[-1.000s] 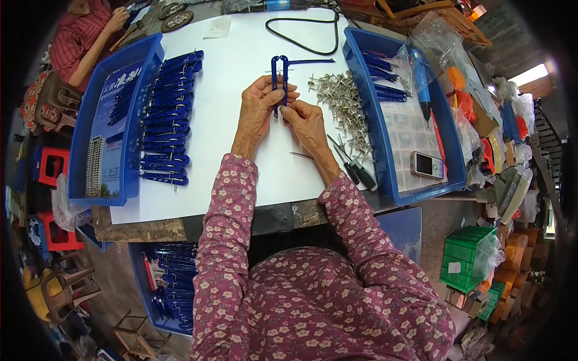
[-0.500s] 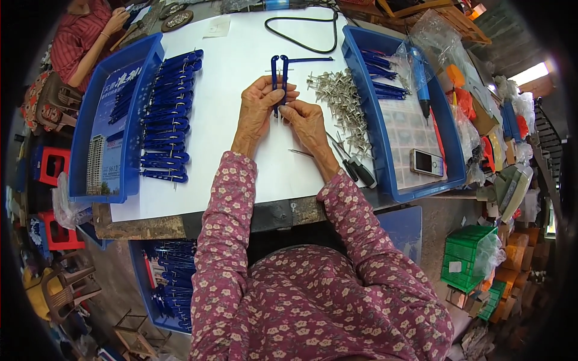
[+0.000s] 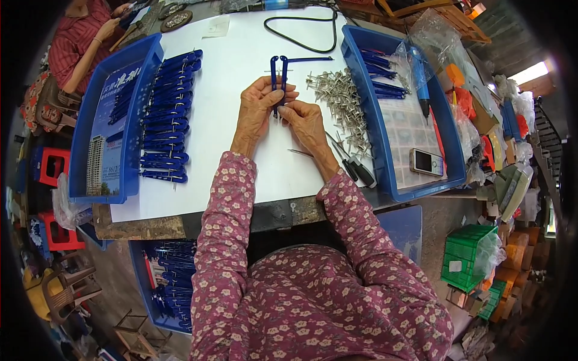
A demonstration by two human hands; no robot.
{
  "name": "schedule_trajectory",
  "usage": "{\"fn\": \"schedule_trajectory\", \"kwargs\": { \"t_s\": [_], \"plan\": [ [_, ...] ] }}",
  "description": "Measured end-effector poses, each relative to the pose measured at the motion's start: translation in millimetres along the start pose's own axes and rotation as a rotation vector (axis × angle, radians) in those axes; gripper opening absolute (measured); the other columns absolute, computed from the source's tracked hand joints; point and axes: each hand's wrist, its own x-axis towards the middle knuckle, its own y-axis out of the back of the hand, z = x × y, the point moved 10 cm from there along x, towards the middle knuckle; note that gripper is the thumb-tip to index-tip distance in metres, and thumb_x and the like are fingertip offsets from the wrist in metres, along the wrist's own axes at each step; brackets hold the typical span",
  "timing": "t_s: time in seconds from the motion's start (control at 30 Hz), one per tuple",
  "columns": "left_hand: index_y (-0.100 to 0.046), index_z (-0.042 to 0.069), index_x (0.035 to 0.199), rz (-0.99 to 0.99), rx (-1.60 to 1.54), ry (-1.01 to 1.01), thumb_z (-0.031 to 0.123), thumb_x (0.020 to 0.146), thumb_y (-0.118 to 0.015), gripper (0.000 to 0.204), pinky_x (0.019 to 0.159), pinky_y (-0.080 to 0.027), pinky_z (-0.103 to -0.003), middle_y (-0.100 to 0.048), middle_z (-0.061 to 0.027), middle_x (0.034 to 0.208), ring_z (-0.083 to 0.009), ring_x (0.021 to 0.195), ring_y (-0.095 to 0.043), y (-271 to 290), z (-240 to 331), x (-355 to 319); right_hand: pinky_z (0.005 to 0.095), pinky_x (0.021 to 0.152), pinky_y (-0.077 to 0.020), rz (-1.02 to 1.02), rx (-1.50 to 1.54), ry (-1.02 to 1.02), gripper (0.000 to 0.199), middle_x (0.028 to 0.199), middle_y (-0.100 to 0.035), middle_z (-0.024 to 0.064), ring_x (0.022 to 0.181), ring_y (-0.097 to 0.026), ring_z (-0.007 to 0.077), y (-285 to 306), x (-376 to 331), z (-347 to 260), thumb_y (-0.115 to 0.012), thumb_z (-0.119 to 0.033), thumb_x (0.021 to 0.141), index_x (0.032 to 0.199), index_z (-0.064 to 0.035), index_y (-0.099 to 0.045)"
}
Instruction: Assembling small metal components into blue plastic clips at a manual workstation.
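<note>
Right now both hands meet near the middle of the white table top (image 3: 241, 150). The left hand (image 3: 257, 107) is curled, with its fingers closed around the lower ends of two long blue plastic arms (image 3: 278, 75) that stand side by side and point toward the far edge. The right hand (image 3: 306, 120) is curled too, and its fingertips pinch the same blue piece just beside the left hand. A thin blue bar sticks out sideways from the top of the piece.

A heap of small silver metal pins (image 3: 340, 99) lies near the right hand, by the right edge. Two dark-handled screwdrivers (image 3: 352, 165) lie close to the right wrist. A row of finished blue pieces (image 3: 162, 114) lies along the left edge, partly in a big blue plastic tray (image 3: 99, 120). Another blue tray (image 3: 415, 126) at the right edge holds a small phone (image 3: 426, 161).

I think a pin could slip from the fingers, because it is so small, and roll in with the heap. The two blue arms could also slide apart if the grip gets loose.

Next to the pictures from a moment ago, almost nothing is different. The hands, the blue piece and the pins are all in the same spots.
</note>
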Motion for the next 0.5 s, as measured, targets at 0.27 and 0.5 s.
{"fn": "schedule_trajectory", "kwargs": {
  "t_s": [0.27, 0.5],
  "plan": [
    [-0.052, -0.006, 0.102, 0.0, 0.0, 0.002, -0.001, 0.081, -0.054, 0.021, 0.076, -0.054, -0.032, -0.063, -0.0177, 0.093, -0.0239, 0.083, -0.064, 2.0, -1.1, 0.7, 0.0226, 0.049, -0.0382, 0.038, 0.022, -0.002, 0.019, 0.055, -0.056, 0.0012, 0.052, -0.049, 0.0066, 1.5, -0.8, -3.0, -0.06, -0.015, 0.08, 0.068, 0.0002, -0.064],
    [-0.052, -0.005, 0.103, 0.001, 0.004, 0.008, 0.0, 0.081, -0.055, 0.023, 0.075, -0.054, -0.031, -0.063, -0.0172, 0.093, -0.0233, 0.083, -0.064, 1.2, -2.4, 0.6, 0.02, 0.05, -0.0363, -0.001, 0.02, -0.013, 0.02, 0.06, -0.056, 0.0023, 0.054, -0.048, 0.0064, -1.1, -0.5, -0.7, -0.058, -0.012, 0.083, 0.072, 0.0033, -0.063]
  ]
}}
